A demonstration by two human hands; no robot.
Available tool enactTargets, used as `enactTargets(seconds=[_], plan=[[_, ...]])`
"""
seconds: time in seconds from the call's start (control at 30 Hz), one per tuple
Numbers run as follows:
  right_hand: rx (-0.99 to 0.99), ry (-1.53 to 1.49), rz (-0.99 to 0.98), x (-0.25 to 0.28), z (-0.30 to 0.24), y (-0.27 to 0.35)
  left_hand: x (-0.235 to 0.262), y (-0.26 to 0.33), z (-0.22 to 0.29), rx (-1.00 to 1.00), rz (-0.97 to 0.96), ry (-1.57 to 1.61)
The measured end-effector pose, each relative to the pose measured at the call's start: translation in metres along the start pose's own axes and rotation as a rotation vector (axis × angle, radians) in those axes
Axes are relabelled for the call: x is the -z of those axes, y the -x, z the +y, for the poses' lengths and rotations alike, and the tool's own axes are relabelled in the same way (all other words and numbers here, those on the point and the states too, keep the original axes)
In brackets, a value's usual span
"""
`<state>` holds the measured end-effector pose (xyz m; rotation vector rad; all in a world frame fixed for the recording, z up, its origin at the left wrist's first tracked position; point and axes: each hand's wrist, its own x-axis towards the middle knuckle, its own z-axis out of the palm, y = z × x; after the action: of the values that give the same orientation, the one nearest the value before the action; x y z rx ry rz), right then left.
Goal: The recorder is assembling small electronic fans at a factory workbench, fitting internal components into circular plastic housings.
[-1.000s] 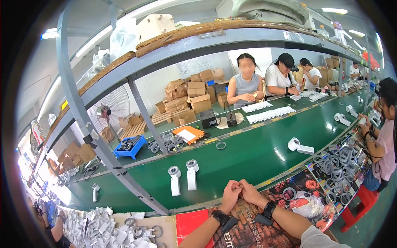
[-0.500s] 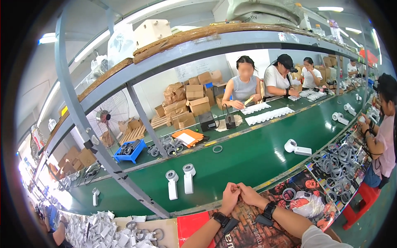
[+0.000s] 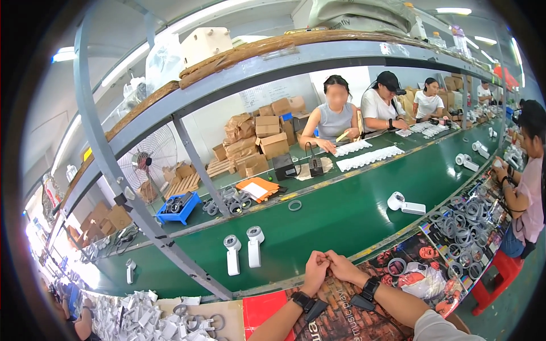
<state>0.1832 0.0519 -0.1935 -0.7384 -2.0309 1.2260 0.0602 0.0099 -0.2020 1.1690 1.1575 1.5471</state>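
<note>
My left hand (image 3: pixel 317 271) and my right hand (image 3: pixel 344 268) meet at the near edge of the green conveyor belt (image 3: pixel 318 238). Both are closed, their fingertips pressed together; whatever may be between them is hidden. Each wrist wears a black strap with a dark block. Beneath my forearms lies a printed board with a brick pattern (image 3: pixel 335 304). On the belt, two white handheld devices with round heads, a left one (image 3: pixel 232 256) and a right one (image 3: pixel 255 248), stand left of my hands. Another white device (image 3: pixel 406 203) lies to the right.
Grey rings (image 3: pixel 466 219) are piled at right, and white plastic parts (image 3: pixel 139 318) at lower left. A grey metal post (image 3: pixel 122 187) rises at left, under a long shelf. A blue crate (image 3: pixel 180 208) sits across the belt. Several people work along it; one person (image 3: pixel 526 176) is at right.
The devices and the loose ring on the belt have shifted slightly left. Across the belt, a person's hand has lowered toward the white parts. My hands stay almost still.
</note>
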Motion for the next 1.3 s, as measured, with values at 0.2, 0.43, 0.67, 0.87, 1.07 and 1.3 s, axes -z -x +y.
enactTargets(seconds=[0.2,0.43,0.67,0.87,1.07,1.3], plan=[[0.018,0.022,-0.011,0.000,0.002,0.000,-0.002,0.003,0.006,0.031,0.011,0.004],[0.058,0.152,0.022,-0.002,0.012,0.001,-0.002,0.002,0.001,-0.027,0.025,-0.075],[0.042,0.155,0.047,0.000,0.003,0.002,0.001,-0.003,-0.005,-0.034,0.017,-0.150],[0.038,0.119,0.065,-0.001,0.004,0.001,0.002,-0.003,-0.007,-0.037,0.024,-0.136],[-0.036,0.097,0.063,0.000,0.002,0.003,0.001,-0.004,-0.008,0.006,0.003,-0.078],[0.009,-0.072,0.093,0.001,0.007,0.000,-0.003,0.000,0.005,0.019,-0.085,0.099]])
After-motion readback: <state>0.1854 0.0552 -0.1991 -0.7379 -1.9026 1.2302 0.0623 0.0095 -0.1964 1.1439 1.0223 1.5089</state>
